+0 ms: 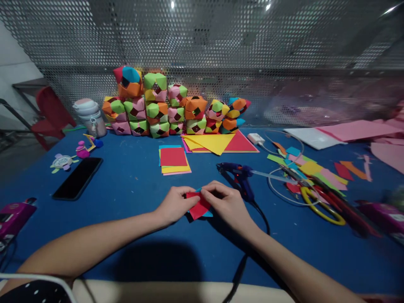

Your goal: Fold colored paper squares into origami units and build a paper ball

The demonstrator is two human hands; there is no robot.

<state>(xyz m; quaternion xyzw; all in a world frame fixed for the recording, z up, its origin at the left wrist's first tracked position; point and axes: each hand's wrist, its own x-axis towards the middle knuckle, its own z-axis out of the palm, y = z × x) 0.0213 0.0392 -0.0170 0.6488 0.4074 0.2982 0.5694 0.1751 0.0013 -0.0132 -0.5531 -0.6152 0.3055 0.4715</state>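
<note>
My left hand (173, 205) and my right hand (225, 203) meet over the blue table (132, 181), both pinching a small folded paper piece (198, 206), red with a blue edge showing. The fingertips of both hands press on its top edge. A small stack of square coloured papers (174, 160), red on top, lies just beyond the hands. A blue glue gun (240, 176) rests right of my right hand, its cable running under my right forearm.
Stacked multicoloured paper cubes (170, 107) line the mesh wall at the back. A black phone (78, 178) lies left. Yellow-handled scissors (318, 204) and paper scraps (311, 168) are on the right. A white jar (90, 115), larger paper sheets (217, 143) and pink sheets (356, 130) lie farther back.
</note>
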